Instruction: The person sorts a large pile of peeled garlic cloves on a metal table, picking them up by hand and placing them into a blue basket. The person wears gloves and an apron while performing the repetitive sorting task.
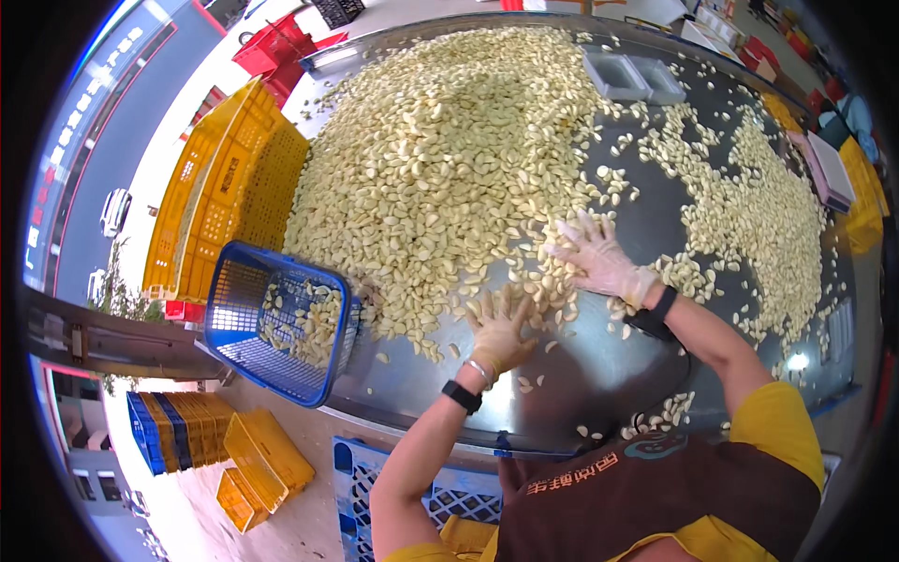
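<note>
My left hand, in a thin pale glove, rests with fingers spread at the near edge of a large heap of peeled garlic cloves. Gloved the same way, my right hand lies palm down, fingers apart, on the heap's right fringe. Loose cloves lie between the two hands. Neither hand is closed around anything; what is under the palms is hidden. The cloves lie on a metal table. Left of my left hand, a blue plastic basket at the table's edge has some cloves at its bottom.
Another spread of garlic cloves covers the table's right side. Two clear plastic tubs stand at the far side. A yellow crate stands at the left; stacked crates are on the floor. A pink-and-white device sits far right.
</note>
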`<state>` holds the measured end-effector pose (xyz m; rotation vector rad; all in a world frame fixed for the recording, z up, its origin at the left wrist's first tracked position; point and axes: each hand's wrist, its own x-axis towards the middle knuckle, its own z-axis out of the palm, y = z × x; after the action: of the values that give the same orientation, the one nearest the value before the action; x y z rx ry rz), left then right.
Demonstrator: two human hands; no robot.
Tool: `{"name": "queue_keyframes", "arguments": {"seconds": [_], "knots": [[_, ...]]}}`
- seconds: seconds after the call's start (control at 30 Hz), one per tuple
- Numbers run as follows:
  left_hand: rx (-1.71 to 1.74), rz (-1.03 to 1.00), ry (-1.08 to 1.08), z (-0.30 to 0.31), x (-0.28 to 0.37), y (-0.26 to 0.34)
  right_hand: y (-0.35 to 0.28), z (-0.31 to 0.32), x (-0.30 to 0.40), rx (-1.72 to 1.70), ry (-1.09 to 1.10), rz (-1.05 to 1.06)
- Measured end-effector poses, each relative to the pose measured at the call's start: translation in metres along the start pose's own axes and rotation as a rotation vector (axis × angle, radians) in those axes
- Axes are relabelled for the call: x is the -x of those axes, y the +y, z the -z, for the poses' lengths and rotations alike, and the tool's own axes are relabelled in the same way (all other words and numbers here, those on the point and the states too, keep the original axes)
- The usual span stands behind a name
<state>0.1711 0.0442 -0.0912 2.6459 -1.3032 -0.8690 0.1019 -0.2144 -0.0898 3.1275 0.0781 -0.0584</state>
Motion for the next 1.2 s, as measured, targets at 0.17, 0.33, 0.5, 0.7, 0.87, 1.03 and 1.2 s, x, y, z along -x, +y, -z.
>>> {"name": "queue_keyframes", "arguments": {"seconds": [0.17, 0.33, 0.5, 0.7, 0.87, 1.03, 1.2], "knots": [[-0.068, -0.229, -0.278, -0.021, 0.046, 0.057, -0.01, 0.017, 0.129, -0.112, -0.29, -0.11], [0.042, -0.19, -0.007, -0.031, 0.014, 0.05, -0.003, 0.032, 0.124, -0.376, -0.001, -0.084], [0.041, -0.288, -0.029, -0.031, 0.009, 0.069, 0.006, 0.017, -0.003, -0.513, 0.45, -0.103], [0.291, 0.018, 0.535, 0.009, -0.037, 0.034, 0.012, -0.019, -0.079, -0.353, 0.378, -0.145], [0.097, -0.045, 0.675, 0.014, -0.078, -0.015, 0.031, 0.014, -0.016, -1.795, 0.27, -0.36], [0.151, -0.136, 0.682, 0.009, -0.089, -0.019, 0.032, -0.009, 0.073, -1.761, 0.083, -0.299], [0.22, -0.066, 0.594, 0.013, -0.069, -0.015, 0.001, -0.015, 0.068, -0.514, 0.048, -0.009]]}}
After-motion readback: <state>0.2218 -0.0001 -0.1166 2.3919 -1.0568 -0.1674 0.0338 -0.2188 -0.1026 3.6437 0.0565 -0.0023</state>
